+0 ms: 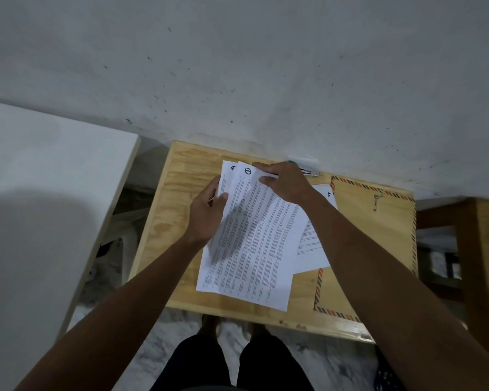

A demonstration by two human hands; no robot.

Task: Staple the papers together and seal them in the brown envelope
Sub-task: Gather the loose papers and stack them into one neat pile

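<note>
Both hands (206, 213) (287, 182) grasp papers (254, 244); stapler (308, 171) mostly hidden behind right hand.

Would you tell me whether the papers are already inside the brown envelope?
No, they are out: printed papers lie spread on the table, partly overlapping the brown envelope.
</note>
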